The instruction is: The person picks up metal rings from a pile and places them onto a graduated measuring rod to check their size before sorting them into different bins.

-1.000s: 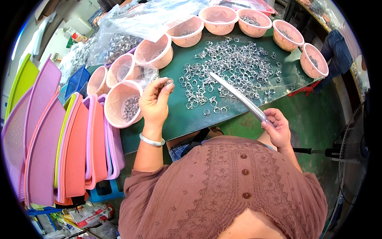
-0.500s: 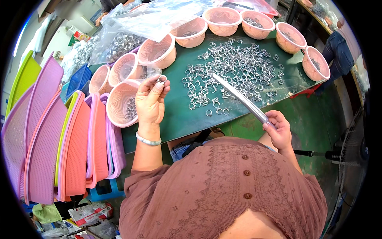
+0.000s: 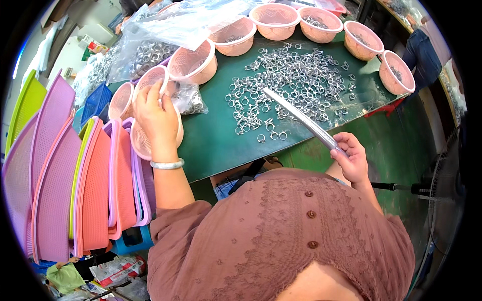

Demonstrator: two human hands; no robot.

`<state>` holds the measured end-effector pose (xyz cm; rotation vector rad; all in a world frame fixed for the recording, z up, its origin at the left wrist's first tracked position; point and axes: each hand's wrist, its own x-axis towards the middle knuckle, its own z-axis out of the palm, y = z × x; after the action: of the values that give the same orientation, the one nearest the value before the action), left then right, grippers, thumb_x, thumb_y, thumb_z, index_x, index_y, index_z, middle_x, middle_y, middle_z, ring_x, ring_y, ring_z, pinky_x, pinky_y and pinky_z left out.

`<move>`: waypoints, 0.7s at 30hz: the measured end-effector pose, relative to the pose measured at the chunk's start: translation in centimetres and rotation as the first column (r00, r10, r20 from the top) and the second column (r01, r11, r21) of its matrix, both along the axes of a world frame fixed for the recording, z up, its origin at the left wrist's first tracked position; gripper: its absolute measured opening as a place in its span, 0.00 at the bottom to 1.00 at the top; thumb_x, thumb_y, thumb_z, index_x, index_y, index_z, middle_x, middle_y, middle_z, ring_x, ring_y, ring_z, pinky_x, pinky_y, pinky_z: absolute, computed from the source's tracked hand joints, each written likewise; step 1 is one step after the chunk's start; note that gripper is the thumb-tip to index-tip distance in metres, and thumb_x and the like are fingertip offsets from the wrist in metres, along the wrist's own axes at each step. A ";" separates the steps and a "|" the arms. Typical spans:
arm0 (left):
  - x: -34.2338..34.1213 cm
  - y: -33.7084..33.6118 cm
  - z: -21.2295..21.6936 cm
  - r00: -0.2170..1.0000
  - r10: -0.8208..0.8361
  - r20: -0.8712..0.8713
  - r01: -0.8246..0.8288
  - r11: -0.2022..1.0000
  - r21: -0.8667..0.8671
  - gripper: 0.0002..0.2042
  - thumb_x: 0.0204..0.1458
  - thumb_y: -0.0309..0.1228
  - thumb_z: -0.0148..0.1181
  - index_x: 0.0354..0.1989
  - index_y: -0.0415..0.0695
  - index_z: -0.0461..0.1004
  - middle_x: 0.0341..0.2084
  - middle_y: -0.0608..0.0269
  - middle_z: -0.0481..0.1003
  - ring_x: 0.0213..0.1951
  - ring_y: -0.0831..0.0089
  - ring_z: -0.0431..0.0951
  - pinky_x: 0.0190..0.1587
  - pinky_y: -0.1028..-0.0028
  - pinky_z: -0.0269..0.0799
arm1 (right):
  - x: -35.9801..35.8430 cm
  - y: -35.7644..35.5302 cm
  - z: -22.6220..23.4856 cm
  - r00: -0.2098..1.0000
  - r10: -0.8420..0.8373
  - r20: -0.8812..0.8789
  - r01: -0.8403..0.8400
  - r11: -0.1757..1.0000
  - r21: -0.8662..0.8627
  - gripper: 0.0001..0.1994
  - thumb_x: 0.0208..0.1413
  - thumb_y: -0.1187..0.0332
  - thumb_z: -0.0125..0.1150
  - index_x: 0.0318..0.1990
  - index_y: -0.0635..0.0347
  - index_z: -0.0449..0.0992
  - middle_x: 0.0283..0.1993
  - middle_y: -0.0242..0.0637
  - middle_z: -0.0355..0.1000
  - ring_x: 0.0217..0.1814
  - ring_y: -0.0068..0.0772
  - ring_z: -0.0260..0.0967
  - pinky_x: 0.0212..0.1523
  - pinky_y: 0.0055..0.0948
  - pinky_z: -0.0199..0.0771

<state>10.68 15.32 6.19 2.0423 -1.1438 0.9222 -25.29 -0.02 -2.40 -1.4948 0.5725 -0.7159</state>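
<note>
My right hand grips the thick end of a silver ring mandrel, a tapered metal stick. Its thin tip points up and left over a spread of silver rings on the green table. At the left, my left hand reaches over the pink baskets, fingers bent at the mouth of one pink basket. Its fingertips are partly hidden, and no ring shows in them. Below that hand, a nearer pink basket is partly covered by it.
More pink baskets curve around the table's far side, several with rings inside. A clear bag of rings lies beside the left baskets. Stacked purple and orange baskets stand at the left. A fan is at the right.
My left hand has moved left and up, from holding a ring above the table edge to over the pink baskets. The ring is out of sight; my right hand still holds the mandrel.
</note>
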 end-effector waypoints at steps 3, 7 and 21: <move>-1.6 -1.4 -1.2 0.946 -0.260 -0.193 0.269 0.963 0.019 0.08 0.43 0.22 0.54 0.34 0.40 0.72 0.30 0.54 0.70 0.33 0.59 0.71 0.36 0.66 0.67 | 0.0 -0.1 -0.2 1.000 -0.011 0.005 0.011 1.000 0.001 0.14 0.48 0.80 0.54 0.43 0.67 0.63 0.29 0.31 0.67 0.29 0.13 0.61 0.29 0.12 0.58; -2.8 -3.6 -5.3 0.882 -0.306 -0.359 0.408 0.877 0.253 0.11 0.42 0.21 0.53 0.36 0.42 0.72 0.32 0.53 0.70 0.34 0.57 0.72 0.37 0.65 0.68 | 0.0 -0.1 0.1 1.000 0.012 -0.028 -0.012 1.000 0.010 0.14 0.48 0.80 0.54 0.43 0.67 0.63 0.29 0.30 0.67 0.29 0.13 0.61 0.30 0.12 0.58; 0.5 -6.8 -9.3 0.823 -0.262 -0.504 0.464 0.822 0.330 0.09 0.42 0.22 0.54 0.35 0.41 0.73 0.29 0.55 0.72 0.33 0.60 0.72 0.38 0.67 0.67 | 0.1 -0.3 -0.4 1.000 0.010 0.001 -0.010 1.000 0.013 0.14 0.48 0.81 0.53 0.44 0.66 0.63 0.30 0.30 0.67 0.30 0.13 0.60 0.30 0.13 0.58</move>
<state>11.16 8.52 -3.07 2.0930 -1.5090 -0.0191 -25.20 -0.32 -2.78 -1.4840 0.5672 -0.7041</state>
